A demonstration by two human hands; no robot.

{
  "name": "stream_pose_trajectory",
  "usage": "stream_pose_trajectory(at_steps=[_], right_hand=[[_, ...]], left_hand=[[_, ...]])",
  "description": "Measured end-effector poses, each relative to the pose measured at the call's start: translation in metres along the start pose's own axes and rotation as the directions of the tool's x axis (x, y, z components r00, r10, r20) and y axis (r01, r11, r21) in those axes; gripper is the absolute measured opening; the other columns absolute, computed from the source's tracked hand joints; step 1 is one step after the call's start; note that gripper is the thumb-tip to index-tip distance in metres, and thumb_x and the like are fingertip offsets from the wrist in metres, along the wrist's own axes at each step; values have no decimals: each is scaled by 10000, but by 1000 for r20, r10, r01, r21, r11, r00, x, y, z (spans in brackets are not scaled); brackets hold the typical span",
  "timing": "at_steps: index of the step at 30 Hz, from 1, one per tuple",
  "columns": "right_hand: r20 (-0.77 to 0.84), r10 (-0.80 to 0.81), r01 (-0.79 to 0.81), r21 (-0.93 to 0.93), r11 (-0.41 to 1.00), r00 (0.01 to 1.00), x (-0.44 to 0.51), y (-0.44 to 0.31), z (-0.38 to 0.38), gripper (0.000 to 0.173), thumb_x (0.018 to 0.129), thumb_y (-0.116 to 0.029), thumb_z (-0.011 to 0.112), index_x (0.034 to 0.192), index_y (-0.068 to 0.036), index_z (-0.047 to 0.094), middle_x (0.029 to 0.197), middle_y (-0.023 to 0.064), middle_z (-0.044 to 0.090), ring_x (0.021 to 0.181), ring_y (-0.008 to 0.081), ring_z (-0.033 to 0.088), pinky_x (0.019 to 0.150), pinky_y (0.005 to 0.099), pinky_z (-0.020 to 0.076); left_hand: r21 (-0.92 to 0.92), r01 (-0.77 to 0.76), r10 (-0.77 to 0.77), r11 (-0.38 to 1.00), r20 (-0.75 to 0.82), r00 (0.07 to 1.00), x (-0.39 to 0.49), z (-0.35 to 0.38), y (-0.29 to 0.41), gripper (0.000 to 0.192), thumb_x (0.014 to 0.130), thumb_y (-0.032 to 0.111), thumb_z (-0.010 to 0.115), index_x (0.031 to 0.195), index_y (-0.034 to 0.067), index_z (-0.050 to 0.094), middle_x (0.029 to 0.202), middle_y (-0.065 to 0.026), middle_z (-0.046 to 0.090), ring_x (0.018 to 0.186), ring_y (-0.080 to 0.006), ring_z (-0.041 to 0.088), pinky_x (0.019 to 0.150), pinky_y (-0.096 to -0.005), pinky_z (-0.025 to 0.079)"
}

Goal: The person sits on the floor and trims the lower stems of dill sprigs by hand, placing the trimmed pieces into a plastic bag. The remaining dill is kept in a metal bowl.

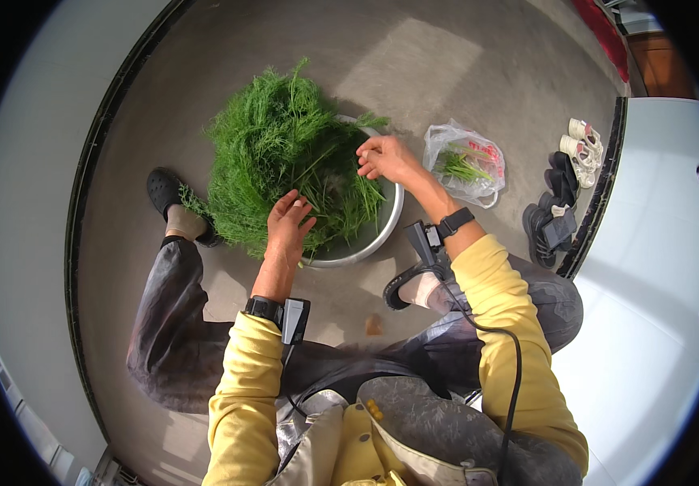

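A large heap of feathery green herb, dill or fennel [264, 140], fills a round metal basin [393, 222] on the floor and spills over its left side. My left hand [289, 225] is at the near edge of the heap, thumb and fingers apart, with no stem visibly gripped. Over the basin's right side is my right hand [386, 159], its fingers loosely curled; whether a small piece is between the fingertips cannot be made out. Loose stems lie inside the basin between the hands. Right of the basin, a clear plastic bag [464, 163] contains some cut green stems [462, 167].
My feet in black clogs [164, 188] flank the basin. Black shoes [541, 237] and white shoes [581, 149] line the right wall's base. Cables [516, 364] run from the wrist devices along my sleeves. A small brown patch [374, 324] marks the floor between my legs.
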State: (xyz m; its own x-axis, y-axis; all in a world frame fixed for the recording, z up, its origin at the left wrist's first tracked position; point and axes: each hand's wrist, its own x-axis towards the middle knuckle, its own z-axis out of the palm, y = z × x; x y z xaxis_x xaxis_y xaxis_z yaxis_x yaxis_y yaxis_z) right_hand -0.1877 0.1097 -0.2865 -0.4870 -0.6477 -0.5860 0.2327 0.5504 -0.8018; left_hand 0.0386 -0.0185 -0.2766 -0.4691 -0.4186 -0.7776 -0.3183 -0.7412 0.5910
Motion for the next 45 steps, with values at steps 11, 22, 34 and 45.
stream_pose_trajectory(at_steps=[11, 22, 34, 45], right_hand=[[-155, -180, 85, -480, 873, 971, 13, 59, 76, 170, 866, -43, 543, 990, 2, 651, 914, 150, 686, 877, 318, 661, 767, 374, 524], [-272, -153, 32, -403, 915, 950, 21, 55, 155, 310, 762, -166, 669, 975, 36, 571, 932, 222, 631, 917, 384, 610, 803, 432, 492], [-272, -236, 188, -193, 963, 933, 67, 45, 123, 727, 641, -157, 736, 1279, 24, 438, 1259, 263, 519, 1149, 388, 531, 934, 402, 456], [-97, -35, -6, -388, 922, 995, 32, 8, 103, 361, 695, -179, 729, 991, 9, 641, 912, 179, 685, 855, 279, 657, 761, 363, 506]], left_hand=[[-105, 50, -62, 993, -111, 992, -21, -66, 9, 448, 954, 152, 536, 1378, 130, 394, 1251, -95, 566, 1116, -206, 562, 882, -388, 489], [-149, 21, -84, 989, -429, 900, -12, -69, -14, 441, 859, 190, 681, 1214, 170, 419, 1035, 3, 564, 858, -108, 552, 746, -330, 459], [-84, -51, 7, 995, -462, 887, -13, -53, -4, 499, 834, 171, 705, 1230, 149, 403, 1029, -1, 562, 830, -105, 564, 708, -267, 445], [566, -374, 217, 735, 327, 920, 35, -14, -9, 355, 888, 17, 515, 1238, 43, 568, 859, -18, 622, 763, -68, 522, 631, -235, 419]])
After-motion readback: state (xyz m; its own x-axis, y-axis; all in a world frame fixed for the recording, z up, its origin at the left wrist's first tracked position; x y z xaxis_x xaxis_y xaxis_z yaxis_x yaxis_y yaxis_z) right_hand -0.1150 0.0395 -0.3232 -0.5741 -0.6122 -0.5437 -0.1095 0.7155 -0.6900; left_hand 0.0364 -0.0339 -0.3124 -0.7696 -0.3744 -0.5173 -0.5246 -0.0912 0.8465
